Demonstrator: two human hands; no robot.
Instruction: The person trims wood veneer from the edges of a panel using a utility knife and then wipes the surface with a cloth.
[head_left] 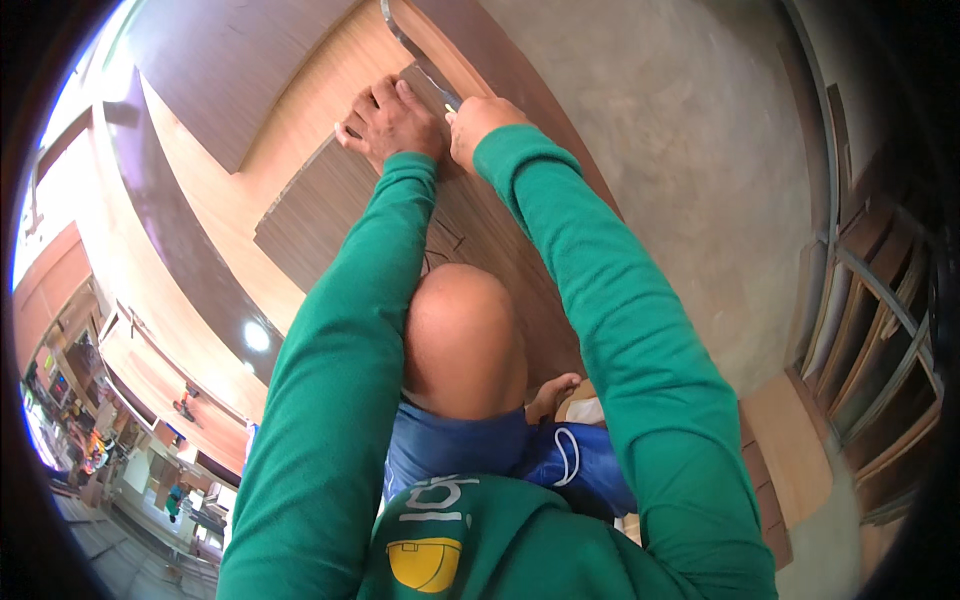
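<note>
One bent knee (462,330) stands over the brown board (320,210), perhaps steadying it upon the paler panel (220,200). Near the board's far edge, the left hand (395,125) lies with fingers half spread, seemingly pressing it flat, and the right hand (480,125) is closed around a slim tool (437,88) beside the far corner.

A grey-brown wood-grain board (318,210) lies flat on a paler wood-grain panel (225,215), one straight edge slanting across it and one corner pointing left. A slim tool (451,103) with a fleck of yellow-green, perhaps a knife though mostly covered, sits at the board's right edge near its far corner.
</note>
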